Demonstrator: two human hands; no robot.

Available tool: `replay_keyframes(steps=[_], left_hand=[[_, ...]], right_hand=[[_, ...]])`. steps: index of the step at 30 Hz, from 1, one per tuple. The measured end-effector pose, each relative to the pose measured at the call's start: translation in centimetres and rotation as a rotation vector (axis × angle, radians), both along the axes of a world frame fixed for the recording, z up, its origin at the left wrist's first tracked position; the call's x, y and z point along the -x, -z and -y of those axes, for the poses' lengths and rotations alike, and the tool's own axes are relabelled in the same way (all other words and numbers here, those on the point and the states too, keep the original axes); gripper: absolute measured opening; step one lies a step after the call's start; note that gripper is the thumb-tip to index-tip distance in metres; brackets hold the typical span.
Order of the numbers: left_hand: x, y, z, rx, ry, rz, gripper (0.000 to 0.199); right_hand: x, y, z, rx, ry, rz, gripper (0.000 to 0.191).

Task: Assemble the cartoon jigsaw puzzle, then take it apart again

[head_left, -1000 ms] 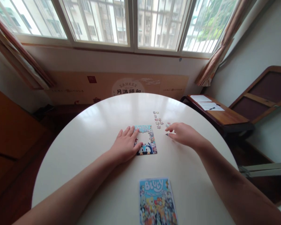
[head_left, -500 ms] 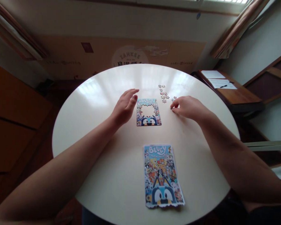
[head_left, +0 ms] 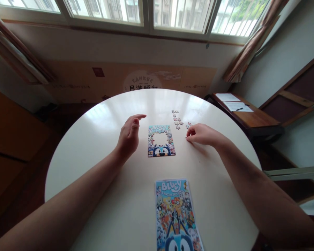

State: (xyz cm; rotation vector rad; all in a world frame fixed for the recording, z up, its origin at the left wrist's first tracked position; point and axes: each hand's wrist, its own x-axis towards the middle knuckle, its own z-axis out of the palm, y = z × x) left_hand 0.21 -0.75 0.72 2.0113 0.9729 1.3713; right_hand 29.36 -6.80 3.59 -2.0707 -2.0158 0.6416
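White tabletop point(head_left: 136, 195), round & glossy, w/ a part-built Bluey jigsaw point(head_left: 161, 151) lying flat nr the middle, btwn both hands. Its border is filled — title strip at the far edge, blue dog face at the near edge — w/ a jagged hole in the centre where bare tabletop shows.

L hand point(head_left: 128, 136) is just left of the jigsaw, apart from it: fingers loosely extended, thumb raised, nothing visible in its grasp. R hand point(head_left: 202, 134) is to the right of the jigsaw, fingers curled, thumb & index closed in a pinch on a tiny puzzle piece point(head_left: 186, 138); its print is too small to read.

Small group of pcs point(head_left: 188, 125) sits just beyond the R fingertips; a bigger scatter of loose pcs point(head_left: 177, 122) lies beyond the jigsaw's far right corner, some touching or nearly so. Bluey ref. sheet point(head_left: 176, 209) is flat on the near side, same artwork, bottom cut off by the view.

Off to the right, a wooden side table point(head_left: 261, 120) w/ white papers point(head_left: 231, 101) & a dark pen point(head_left: 239, 109) on top.
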Motion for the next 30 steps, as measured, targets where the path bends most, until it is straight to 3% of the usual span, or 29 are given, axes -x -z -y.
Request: replay_keyframes(steps=[5, 11, 22, 30], left_hand=[[0.0, 0.0, -0.1, 0.022, -0.015, 0.011, 0.052], [0.1, -0.1, -0.1, 0.031, -0.013, 0.007, 0.052], [0.3, 0.1, -0.3, 0.049, -0.004, -0.036, 0.049], [0.5, 0.0, -0.5, 0.052, -0.026, -0.077, 0.045]], right_hand=[[-0.3, 0.2, 0.0, 0.077, 0.019, -0.076, 0.018], [-1.0, -0.3, 0.0, -0.013, 0.094, -0.041, 0.022], [-0.4, -0.5, 0.8, -0.038, -0.039, -0.014, 0.019], [-1.4, -0.4, 0.3, -0.188, 0.200, 0.112, 0.032]])
